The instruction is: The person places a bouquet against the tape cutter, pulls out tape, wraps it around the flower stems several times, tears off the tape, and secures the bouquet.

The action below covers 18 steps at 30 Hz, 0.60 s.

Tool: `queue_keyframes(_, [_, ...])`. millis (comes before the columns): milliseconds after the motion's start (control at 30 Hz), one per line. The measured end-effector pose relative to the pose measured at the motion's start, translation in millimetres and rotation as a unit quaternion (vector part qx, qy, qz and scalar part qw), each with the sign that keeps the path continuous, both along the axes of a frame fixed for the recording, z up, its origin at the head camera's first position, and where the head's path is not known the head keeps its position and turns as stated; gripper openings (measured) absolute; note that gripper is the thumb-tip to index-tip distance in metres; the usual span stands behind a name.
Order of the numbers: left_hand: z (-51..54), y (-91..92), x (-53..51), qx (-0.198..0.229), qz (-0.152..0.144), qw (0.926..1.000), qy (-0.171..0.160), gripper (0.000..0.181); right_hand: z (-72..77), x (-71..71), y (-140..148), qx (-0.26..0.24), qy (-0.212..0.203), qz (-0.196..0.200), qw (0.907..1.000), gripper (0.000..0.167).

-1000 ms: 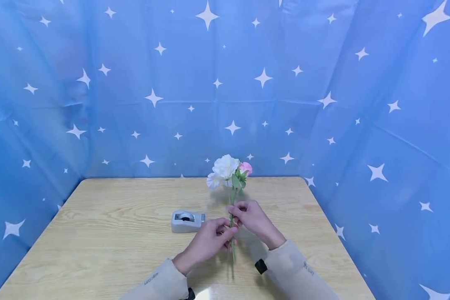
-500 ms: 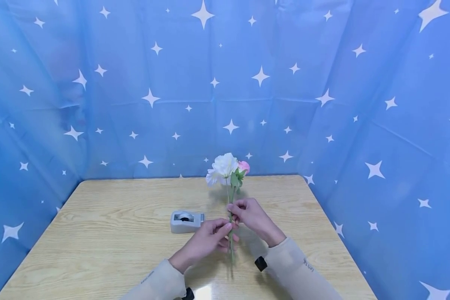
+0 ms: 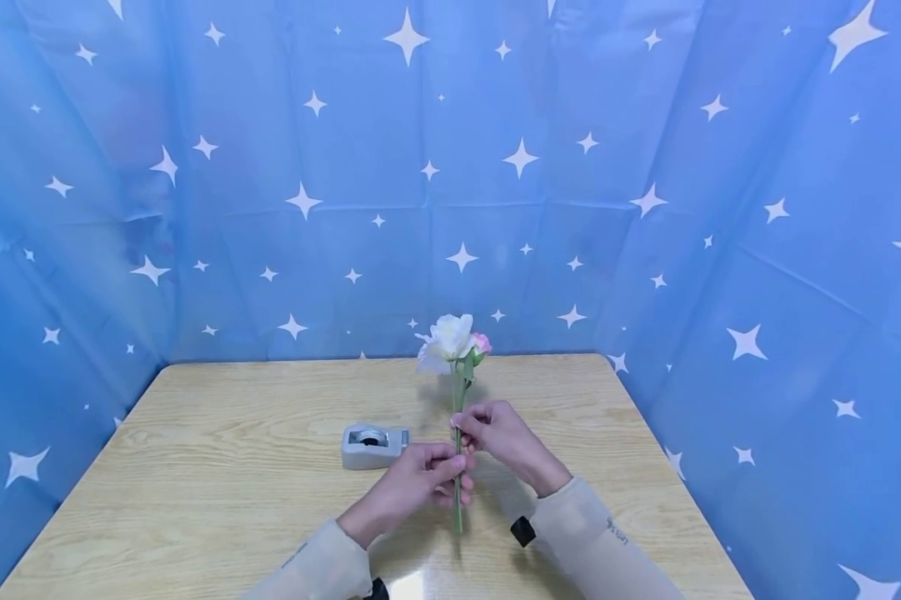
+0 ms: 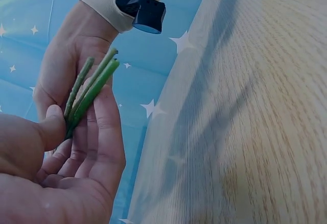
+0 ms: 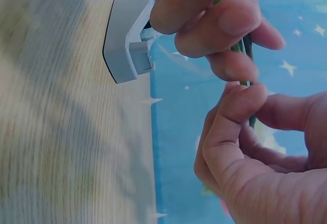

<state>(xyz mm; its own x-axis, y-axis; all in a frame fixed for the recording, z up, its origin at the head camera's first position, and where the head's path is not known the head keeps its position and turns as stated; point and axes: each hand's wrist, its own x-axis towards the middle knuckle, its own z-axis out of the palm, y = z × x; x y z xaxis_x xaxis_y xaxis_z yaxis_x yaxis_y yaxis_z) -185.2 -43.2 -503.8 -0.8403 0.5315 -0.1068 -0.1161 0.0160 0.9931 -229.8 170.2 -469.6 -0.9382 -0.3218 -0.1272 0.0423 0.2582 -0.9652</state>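
A white flower [image 3: 450, 337] and a smaller pink flower [image 3: 482, 343] stand nearly upright above the table, their green stems [image 4: 97, 89] gathered in one bundle. Low on that bundle my left hand [image 3: 420, 479] pinches the stems between thumb and fingers. Just above it, my right hand [image 3: 503, 437] pinches the same stems with thumb and forefinger. Several cut stem ends stick out past the left fingers in the left wrist view. In the right wrist view the fingers of both hands cover most of the stems, and the two hands nearly touch.
A grey tape dispenser [image 3: 375, 450] with a roll in it sits on the wooden table [image 3: 232, 500], just left of the hands. Behind the table and at both sides hangs a blue curtain [image 3: 390, 233] with white stars.
The bundle has turned between my hands: the pink flower has shifted left, closer against the white one. The stems have moved slightly left. Both hands keep their grip, and the dispenser stays put.
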Motion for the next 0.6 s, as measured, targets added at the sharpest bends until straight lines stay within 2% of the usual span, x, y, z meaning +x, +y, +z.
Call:
queue_keyframes(167, [0.7,-0.4,1.2,0.012,0.002,0.9999,-0.005,0.025,1.2,-1.2,-0.6,-0.002,0.0,0.005,1.0,0.029])
queue_keyframes(433, [0.6,-1.2,3.2,0.002,0.011,0.9998,0.017,0.028,1.9,-2.7,-0.8,0.016,0.015,0.002,0.9997,0.028])
queue_keyframes(600, [1.6,0.8,4.0,-0.011,0.024,0.9988,0.043,0.029,7.6,-3.0,-2.0,0.033,0.036,-0.006,0.9988,0.031])
